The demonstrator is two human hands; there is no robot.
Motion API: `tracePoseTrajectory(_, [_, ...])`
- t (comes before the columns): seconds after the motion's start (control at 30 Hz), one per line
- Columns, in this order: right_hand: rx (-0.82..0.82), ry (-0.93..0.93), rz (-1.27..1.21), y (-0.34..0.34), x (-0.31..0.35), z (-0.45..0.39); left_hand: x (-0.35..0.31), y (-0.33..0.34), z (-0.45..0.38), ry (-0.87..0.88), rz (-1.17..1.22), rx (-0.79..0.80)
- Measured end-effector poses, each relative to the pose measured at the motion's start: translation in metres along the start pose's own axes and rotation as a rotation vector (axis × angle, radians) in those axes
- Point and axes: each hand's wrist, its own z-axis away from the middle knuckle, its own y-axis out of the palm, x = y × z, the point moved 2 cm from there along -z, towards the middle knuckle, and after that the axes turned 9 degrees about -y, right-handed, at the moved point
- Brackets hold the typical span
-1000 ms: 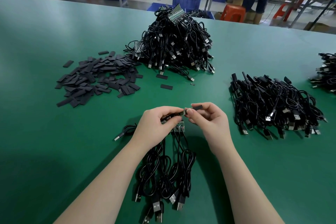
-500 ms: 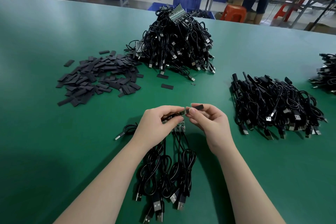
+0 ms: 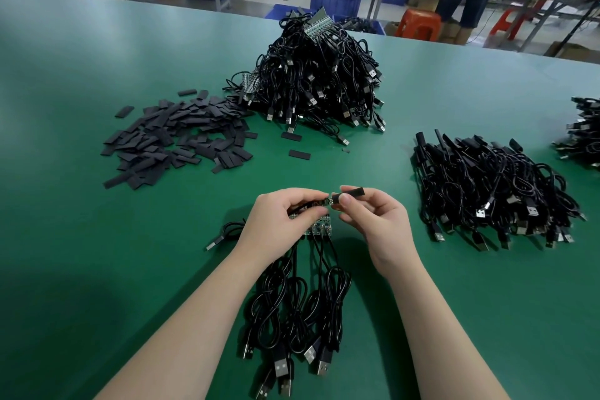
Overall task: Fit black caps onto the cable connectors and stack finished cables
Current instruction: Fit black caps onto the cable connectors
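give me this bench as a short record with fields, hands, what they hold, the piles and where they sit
left hand: left hand pinches the small connector board of one cable
right hand: right hand pinches a black cap, its open end at the board's tip
cap state: not yet slid over the board
under hands: cable bunch on the green table, plugs toward the person
loose caps: cap pile, far left
uncapped stock: tall cable heap, far centre
finished: capped cable pile, right

Bench point(image 3: 65, 237): loose caps point(image 3: 175, 143) far left; uncapped cable heap point(image 3: 318, 81) behind centre. Capped cable stack point(image 3: 493, 191) right; cable bundle point(image 3: 298, 312) nearest, centre.
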Motion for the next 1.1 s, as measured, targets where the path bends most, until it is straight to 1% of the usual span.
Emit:
tracePoseTrajectory(0.17, [0.019, -0.060, 0.131, -0.003, 0.000, -0.003, 0.001, 0.002, 0.000, -0.002, 0.001, -0.010])
tracePoseTrajectory(0.5, [0.040, -0.065, 0.137, -0.005, 0.002, -0.003, -0.001, 0.002, 0.000, 0.010, 0.016, -0.002])
tracePoseTrajectory(0.67, [0.077, -0.140, 0.230, -0.003, 0.004, -0.002, -0.002, 0.002, 0.002, 0.036, 0.010, -0.004])
tracePoseTrajectory(0.77, [0.078, -0.142, 0.219, -0.001, 0.003, -0.001, -0.002, 0.003, 0.002, 0.035, 0.000, -0.011])
tracePoseTrajectory(0.9, [0.071, -0.084, 0.166, 0.000, -0.001, -0.001, -0.002, 0.002, 0.003, -0.016, 0.006, -0.069])
tracePoseTrajectory(1.0, [0.089, -0.076, 0.159, 0.001, -0.004, -0.001, -0.005, 0.001, 0.003, 0.034, -0.030, -0.094])
tracePoseTrajectory(1.1, [0.087, -0.058, 0.128, 0.004, -0.006, 0.001, -0.007, 0.000, 0.005, 0.038, 0.008, -0.093])
